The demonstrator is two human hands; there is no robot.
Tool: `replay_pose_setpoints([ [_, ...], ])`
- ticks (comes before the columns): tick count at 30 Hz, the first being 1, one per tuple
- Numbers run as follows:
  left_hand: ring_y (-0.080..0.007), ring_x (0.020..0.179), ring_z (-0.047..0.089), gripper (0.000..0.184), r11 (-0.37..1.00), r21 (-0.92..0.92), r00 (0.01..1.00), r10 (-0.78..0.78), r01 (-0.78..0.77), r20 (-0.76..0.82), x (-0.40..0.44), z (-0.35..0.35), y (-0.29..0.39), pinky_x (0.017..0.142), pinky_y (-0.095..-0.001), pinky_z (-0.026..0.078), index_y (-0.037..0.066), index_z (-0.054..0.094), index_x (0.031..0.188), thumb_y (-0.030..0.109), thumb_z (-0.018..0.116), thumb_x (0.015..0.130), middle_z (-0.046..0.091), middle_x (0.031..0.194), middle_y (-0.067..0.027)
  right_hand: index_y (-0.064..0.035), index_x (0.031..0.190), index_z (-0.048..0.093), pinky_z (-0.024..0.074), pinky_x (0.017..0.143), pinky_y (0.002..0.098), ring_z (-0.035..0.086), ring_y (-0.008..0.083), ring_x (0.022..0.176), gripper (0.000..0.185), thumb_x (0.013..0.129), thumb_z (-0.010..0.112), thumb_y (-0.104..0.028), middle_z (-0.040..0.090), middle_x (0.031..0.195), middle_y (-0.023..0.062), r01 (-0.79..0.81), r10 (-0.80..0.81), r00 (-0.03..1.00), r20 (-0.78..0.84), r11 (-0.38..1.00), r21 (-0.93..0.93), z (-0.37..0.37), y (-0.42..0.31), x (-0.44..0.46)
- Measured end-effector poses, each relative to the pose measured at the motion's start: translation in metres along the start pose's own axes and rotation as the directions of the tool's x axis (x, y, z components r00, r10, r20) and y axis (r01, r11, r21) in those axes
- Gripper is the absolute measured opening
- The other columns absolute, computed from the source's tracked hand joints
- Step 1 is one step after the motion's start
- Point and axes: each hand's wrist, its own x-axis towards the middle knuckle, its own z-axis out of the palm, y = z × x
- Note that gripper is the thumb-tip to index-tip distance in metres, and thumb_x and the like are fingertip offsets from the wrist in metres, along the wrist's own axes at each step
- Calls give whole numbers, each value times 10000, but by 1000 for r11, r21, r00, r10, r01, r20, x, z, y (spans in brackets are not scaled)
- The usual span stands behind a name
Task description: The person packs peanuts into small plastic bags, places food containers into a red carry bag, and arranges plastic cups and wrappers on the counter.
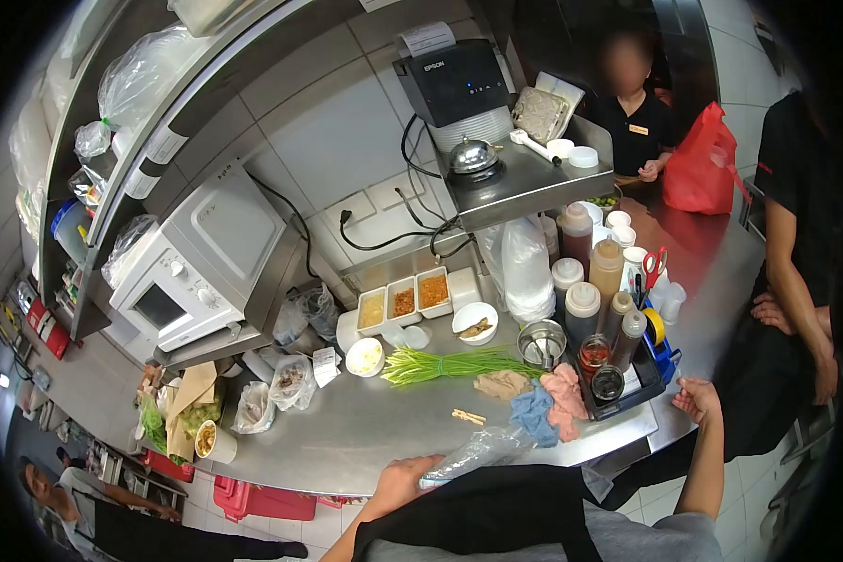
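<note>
My left hand (406,484) is at the front edge of the steel counter, its fingers closed on the end of a clear plastic bag (482,453). The bag stretches right toward a blue cloth (533,412) and a pink cloth (564,398). My right hand (699,402) is raised at the right, fingers curled together; whatever is in them is too small to make out. Near it are a blue tape dispenser (663,361) and a black tray (628,401) with sauce bottles. A wooden clothespin (468,417) lies behind the bag, before a bundle of green stalks (450,365).
White tubs of toppings (401,302) and a small bowl (475,321) line the back. A microwave (197,262) sits at left; a shelf (534,192) carries a printer (451,82). A red bag (701,159) stands right. A person in black (782,234) is close at right; others are farther off.
</note>
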Motion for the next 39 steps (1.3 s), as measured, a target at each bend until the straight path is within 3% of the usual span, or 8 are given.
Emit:
replay_pose_setpoints([
  [14,-334,894,616,426,999,13,999,42,-42,-17,-1,5,-7,766,-412,468,116,586,1139,280,671,755,652,991,-138,-83,821,617,533,585,305,542,125,551,143,817,690,-206,534,620,-30,22,16,985,-172,976,215,4,33,13],
  [21,-323,879,629,451,996,35,988,86,-82,-131,-2,9,-7,755,-414,476,87,608,1107,275,707,709,663,971,-131,-100,809,604,359,465,223,448,64,510,124,806,687,-194,497,598,-45,296,-309,944,-113,948,-113,-13,59,55],
  [25,-300,899,636,457,997,71,992,33,-25,-120,-8,19,-13,772,-393,479,85,613,1114,276,707,710,665,991,-126,-55,804,571,400,617,212,476,72,651,105,843,645,-118,563,759,-7,564,-584,807,-81,805,-184,4,66,59],
  [30,-319,890,634,419,996,-17,988,79,-82,-131,-6,22,-19,762,-397,483,69,621,1088,259,697,722,665,984,-126,-48,806,526,463,716,239,535,91,809,117,877,602,-99,600,1017,93,572,-606,790,-96,784,-240,1,78,65],
  [34,-325,886,632,416,995,-71,987,53,-64,-149,-11,14,-17,762,-395,484,52,623,1075,229,709,709,664,986,-126,-63,815,472,466,688,225,544,97,753,136,907,559,-113,619,933,93,646,-665,731,-156,747,-156,-10,89,79],
  [37,-320,888,633,423,999,2,992,47,-47,-114,-13,11,-22,776,-392,484,51,628,1067,216,726,690,662,1000,-127,-59,814,474,467,653,222,540,103,692,156,925,532,-152,623,875,65,551,-573,806,-149,818,-166,-6,72,64],
  [38,-318,890,634,426,998,43,996,53,-50,-72,-11,10,-27,782,-391,484,52,631,1064,213,732,683,661,1006,-128,-60,824,482,481,651,231,583,133,717,188,934,522,-206,623,861,49,493,-562,824,-74,775,-395,-13,56,50],
  [39,-318,890,634,426,997,42,996,63,-60,-61,-9,10,-27,782,-391,484,52,631,1064,213,732,683,661,1006,-128,-60,824,482,481,651,231,583,133,717,188,934,522,-206,623,861,49,487,-560,824,-89,779,-395,-18,59,46],
])
